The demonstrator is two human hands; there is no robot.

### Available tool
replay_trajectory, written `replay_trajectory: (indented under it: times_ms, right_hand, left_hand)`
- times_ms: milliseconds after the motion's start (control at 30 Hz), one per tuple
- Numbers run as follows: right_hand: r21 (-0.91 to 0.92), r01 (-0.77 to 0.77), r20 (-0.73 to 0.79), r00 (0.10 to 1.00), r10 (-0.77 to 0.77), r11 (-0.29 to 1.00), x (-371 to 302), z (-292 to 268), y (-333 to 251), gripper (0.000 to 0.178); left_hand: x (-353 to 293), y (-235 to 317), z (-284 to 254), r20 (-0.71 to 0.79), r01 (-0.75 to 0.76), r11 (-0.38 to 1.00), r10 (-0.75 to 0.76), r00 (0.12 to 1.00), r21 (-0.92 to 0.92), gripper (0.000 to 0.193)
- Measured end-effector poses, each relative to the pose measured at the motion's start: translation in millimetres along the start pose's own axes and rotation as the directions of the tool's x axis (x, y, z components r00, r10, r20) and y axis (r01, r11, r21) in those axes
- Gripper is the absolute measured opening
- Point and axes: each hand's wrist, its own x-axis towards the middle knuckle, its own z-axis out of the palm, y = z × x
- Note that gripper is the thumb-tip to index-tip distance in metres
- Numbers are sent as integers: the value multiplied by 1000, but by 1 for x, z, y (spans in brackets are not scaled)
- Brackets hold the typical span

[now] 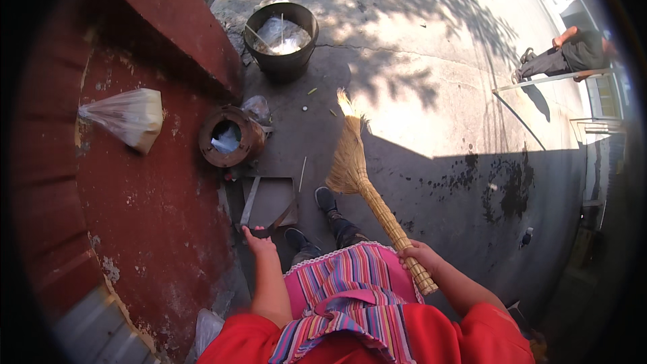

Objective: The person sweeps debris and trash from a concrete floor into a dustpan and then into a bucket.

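My right hand is wrapped round the bound handle of a straw broom. Its bristles fan out ahead of my feet, and their tip reaches into the sunlit strip. My left hand grips the dark handle of a metal dustpan, whose pan lies low beside the red wall. Whether the pan touches the ground I cannot tell. A few small bits of litter lie on the concrete between the broom and a dark bucket.
A dark bucket full of rubbish stands ahead. Nearer is a round rusty container with plastic inside, against the red ledge. A plastic bag rests on that ledge. At the far right a person sits by a pole. Wet stains darken the ground.
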Motion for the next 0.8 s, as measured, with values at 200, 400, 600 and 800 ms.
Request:
replay_trajectory:
  times_ms: [200, 400, 600, 800]
  right_hand:
    - [264, 76, -80, 995, -56, 961, -51, -76, 124, 19]
    - [717, 169, -224, 975, -7, 677, -103, -64, 310, 21]
    - [883, 285, -306, 952, -4, 374, -111, -50, 442, 24]
    - [898, 438, -440, 897, -41, -49, -131, -5, 570, 23]
  left_hand:
    - [-129, 9, 4, 296, 23, 969, -97, 950, 245, 58]
    - [-214, 14, -2, 496, -34, 788, -352, 793, 614, 54]
    - [-266, -4, -4, 617, -277, 637, -402, 676, 719, 45]
    - [-292, -53, -9, 639, -476, 426, -526, 562, 769, 42]
